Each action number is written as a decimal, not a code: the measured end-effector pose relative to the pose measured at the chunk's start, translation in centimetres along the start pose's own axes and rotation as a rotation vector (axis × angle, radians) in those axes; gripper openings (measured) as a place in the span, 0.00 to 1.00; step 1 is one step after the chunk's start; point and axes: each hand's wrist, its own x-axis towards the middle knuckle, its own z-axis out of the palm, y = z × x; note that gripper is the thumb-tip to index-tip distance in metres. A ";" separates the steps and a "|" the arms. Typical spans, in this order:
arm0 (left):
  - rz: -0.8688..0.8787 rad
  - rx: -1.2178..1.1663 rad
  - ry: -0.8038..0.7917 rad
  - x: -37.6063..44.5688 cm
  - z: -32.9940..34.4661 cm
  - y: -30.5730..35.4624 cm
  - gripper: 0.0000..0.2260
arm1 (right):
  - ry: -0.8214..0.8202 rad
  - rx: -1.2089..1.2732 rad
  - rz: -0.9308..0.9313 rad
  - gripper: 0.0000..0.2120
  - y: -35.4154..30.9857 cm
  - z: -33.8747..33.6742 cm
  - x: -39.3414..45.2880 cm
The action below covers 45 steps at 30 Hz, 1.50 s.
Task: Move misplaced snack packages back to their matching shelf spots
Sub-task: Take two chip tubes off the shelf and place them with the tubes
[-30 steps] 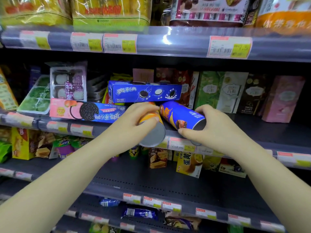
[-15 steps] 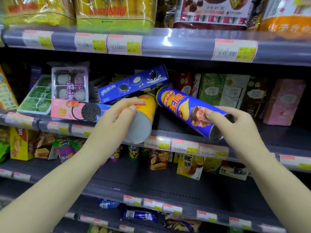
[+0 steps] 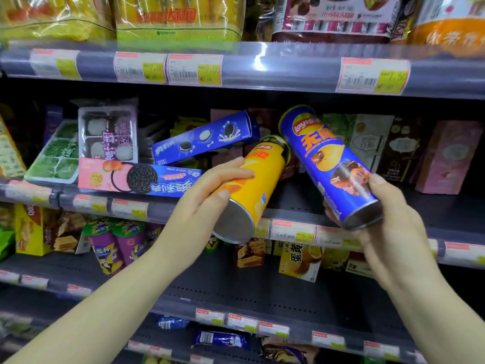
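We have lifted both cans further off the shelf (image 3: 301, 214). Our left hand (image 3: 207, 195) fingers grasp the yellow can (image 3: 252, 185); our right hand (image 3: 388, 216) fingers grasp the blue can (image 3: 322, 158).

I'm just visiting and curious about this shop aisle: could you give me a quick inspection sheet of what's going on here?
Surface: grey middle shelf, price tags along its edge.
Job's things: yellow chip can and blue chip can, both tilted, lifted off the shelf.
Clutter: blue cookie box lying askew; pink-and-blue cookie box flat at the shelf front.
Hands: left hand grips the yellow can; right hand grips the blue can.
Cables: nothing seen.
Surroundings: stocked shelves above and below.
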 end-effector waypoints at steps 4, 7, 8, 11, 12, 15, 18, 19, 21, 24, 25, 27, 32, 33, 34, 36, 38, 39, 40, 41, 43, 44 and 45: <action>-0.020 -0.154 0.026 -0.2 2.6 1.8 0.19 | 0.023 0.023 -0.042 0.11 -0.2 -1.4 -0.1; -0.077 -0.179 0.016 -0.1 3.9 0.5 0.20 | 0.039 0.001 -0.002 0.15 0.8 -2.4 -0.1; -0.096 -0.218 0.028 -0.4 4.4 -0.3 0.21 | 0.041 -0.007 0.016 0.20 1.2 -2.7 -0.2; -0.119 -0.259 0.035 -1.0 5.5 -1.8 0.21 | 0.009 -0.059 0.025 0.37 2.0 -3.3 -1.0; -0.108 -0.228 0.040 -1.2 5.8 -1.9 0.21 | -0.004 -0.091 0.015 0.42 2.3 -3.4 -1.3; -0.082 -0.043 0.035 -1.5 6.3 -1.7 0.20 | -0.026 -0.150 0.023 0.46 3.0 -3.6 -1.9; -0.159 -0.090 0.003 -2.3 6.8 -1.2 0.11 | -0.076 -0.222 0.060 0.44 3.8 -3.9 -2.2; -0.169 -0.096 0.018 -2.4 7.0 -1.1 0.10 | -0.106 -0.266 0.076 0.43 3.9 -4.0 -2.2; -0.170 -0.078 0.049 -2.5 7.2 -1.1 0.11 | -0.194 -0.323 0.122 0.39 4.1 -4.0 -2.4; -0.272 -0.126 0.053 -2.2 7.3 -1.3 0.27 | -0.282 -0.379 0.172 0.31 4.8 -3.5 -2.5; -0.319 -0.136 0.053 -2.1 7.3 -1.4 0.32 | -0.289 -0.392 0.184 0.31 5.1 -3.3 -2.6; -0.342 -0.112 0.062 -2.3 7.4 -1.4 0.38 | -0.298 -0.412 0.185 0.30 5.6 -3.0 -2.7; -0.419 -0.277 0.161 -2.8 7.6 -0.8 0.25 | -0.353 -0.369 0.181 0.25 5.6 -2.2 -2.9; -0.436 -0.320 0.189 -3.0 7.4 -0.9 0.23 | -0.363 -0.352 0.188 0.27 5.6 -2.0 -2.9; -0.440 -0.349 0.219 -3.3 7.3 -1.1 0.22 | -0.377 -0.339 0.194 0.27 5.6 -1.9 -2.9; -0.426 -0.361 0.273 -4.2 6.8 -1.2 0.24 | -0.417 -0.326 0.195 0.30 5.8 -1.5 -3.0; -0.403 -0.336 0.309 -5.4 6.1 -1.1 0.29 | -0.473 -0.325 0.185 0.34 6.2 -1.0 -3.0; -0.395 -0.310 0.325 -6.0 5.6 -1.2 0.31 | -0.508 -0.326 0.174 0.35 6.4 -0.6 -3.1; -0.389 -0.285 0.339 -6.6 5.0 -1.1 0.32 | -0.550 -0.320 0.169 0.37 6.8 -0.2 -3.2; -0.391 -0.266 0.355 -7.3 4.3 -1.0 0.33 | -0.594 -0.305 0.168 0.39 7.1 0.5 -3.4; -0.406 -0.235 0.401 -8.4 2.5 -1.0 0.31 | -0.669 -0.287 0.169 0.44 7.8 2.4 -3.8; -0.416 -0.220 0.429 -9.1 1.6 -1.1 0.30 | -0.700 -0.285 0.167 0.45 8.3 3.4 -3.9; -0.425 -0.205 0.464 -9.8 0.6 -1.2 0.30 | -0.735 -0.278 0.170 0.45 8.9 4.4 -4.2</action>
